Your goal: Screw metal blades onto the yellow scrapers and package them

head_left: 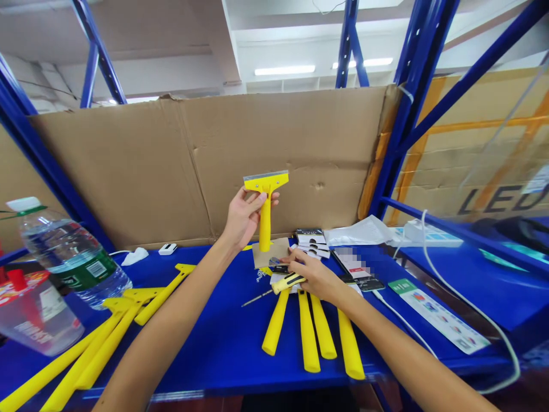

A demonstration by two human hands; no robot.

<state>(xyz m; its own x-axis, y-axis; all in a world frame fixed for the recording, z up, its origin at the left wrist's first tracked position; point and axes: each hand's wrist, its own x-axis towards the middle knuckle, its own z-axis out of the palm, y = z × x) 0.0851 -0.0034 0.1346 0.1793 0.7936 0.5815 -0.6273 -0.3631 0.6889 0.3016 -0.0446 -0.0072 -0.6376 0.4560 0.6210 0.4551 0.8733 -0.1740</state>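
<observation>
- Apparently one yellow scraper is being readied or checked: it stands upright in the left hand, blade uppermost, two screws in its head.
- That left hand is nearly closed, thumb and fingers pinching the upper handle.
- Lower down and to its right, the right hand curls round a yellow-and-black screwdriver, shaft pointing left, clear of the scraper; whether its fingertips also grip the small glossy piece beside them, I can't tell.
- Turning those screws would, I'd judge, call for raising the tip to them against a steady left grip.
- Below the right hand, four yellow handles lie on the blue bench; more scrapers lie left of the left hand.
</observation>
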